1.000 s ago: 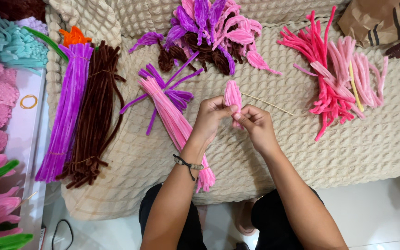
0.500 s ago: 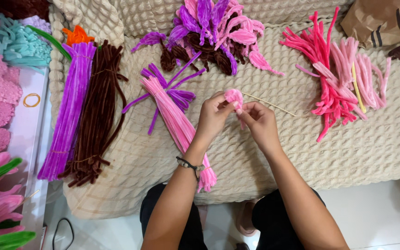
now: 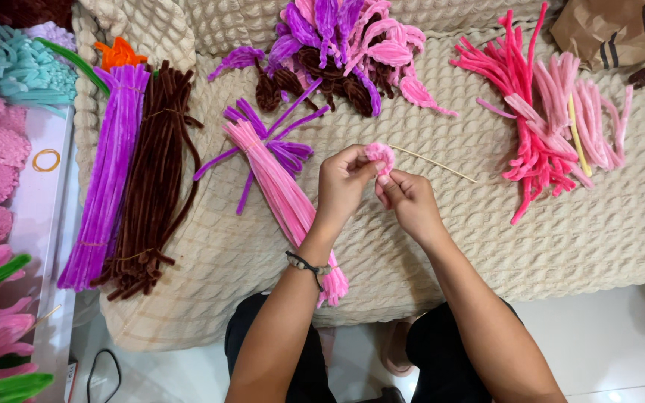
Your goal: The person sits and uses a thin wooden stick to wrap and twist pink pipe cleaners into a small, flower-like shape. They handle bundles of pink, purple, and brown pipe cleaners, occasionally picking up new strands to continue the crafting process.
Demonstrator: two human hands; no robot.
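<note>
A small fuzzy pink pipe-cleaner coil (image 3: 379, 155), soft and rounded like a pompom, sits pinched between both hands above the middle of a cream waffle-textured blanket (image 3: 442, 261). The left hand (image 3: 343, 183) curls its fingers closed around the coil's left side, thumb pressing against it; a dark cord bracelet (image 3: 307, 265) circles that wrist. The right hand (image 3: 404, 198) grips the coil from below and right, its fingertips bunched tight on it. A thin pale wooden stick (image 3: 434, 163) runs out from the coil to the right, lying slanted over the blanket. Both forearms rise from the lower edge of the view and meet at the coil.

Just left of the left hand lies a long bundle of light pink pipe cleaners (image 3: 285, 205), straight and plushy, crossing some loose purple pipe cleaners (image 3: 274, 138). Farther left lie a violet bundle (image 3: 106, 186) and a brown bundle (image 3: 154, 179) side by side. At the top sits a heap of pink, purple and brown petal shapes (image 3: 345, 45); at the right, well apart, a tangle of hot pink and pale pink stems (image 3: 554, 127). Bare blanket lies open right of the hands, and its front edge drops to a white floor (image 3: 606, 336).
</note>
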